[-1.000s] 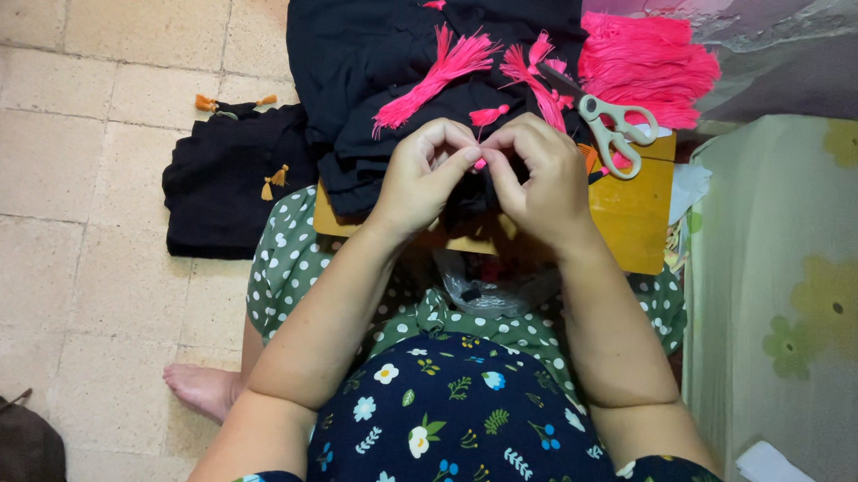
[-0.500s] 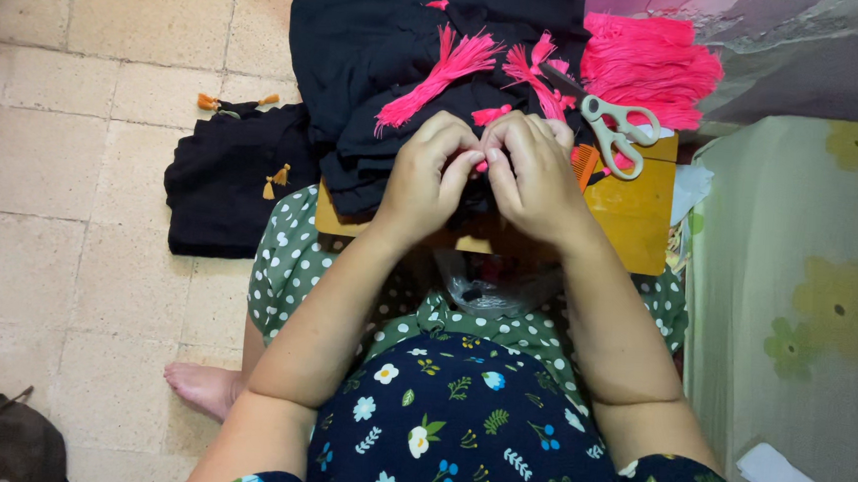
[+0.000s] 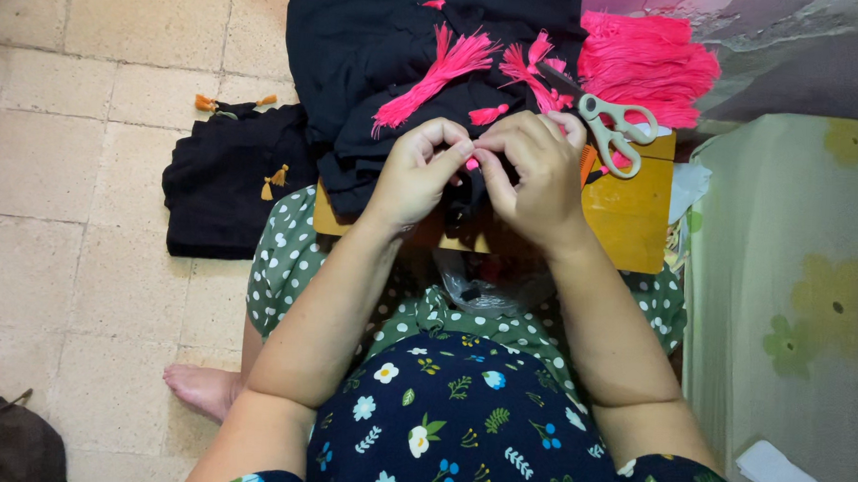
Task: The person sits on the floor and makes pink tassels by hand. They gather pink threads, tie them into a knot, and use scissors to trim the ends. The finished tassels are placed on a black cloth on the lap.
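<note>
floor: beige tiled floor (image 3: pixel 81 154) | right: pale green floral sheet (image 3: pixel 798 290) | bottom-left: dark bag (image 3: pixel 2 444) | light: soft, even

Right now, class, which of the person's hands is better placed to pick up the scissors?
Probably the right hand: the scissors lie just beyond it on the wooden board. The left hand would have to cross over.

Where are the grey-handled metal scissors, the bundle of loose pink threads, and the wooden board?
grey-handled metal scissors (image 3: pixel 606 123), head view, on the pivot.
bundle of loose pink threads (image 3: pixel 644 62), head view, its middle.
wooden board (image 3: pixel 631 217), head view, bare right part.
</note>
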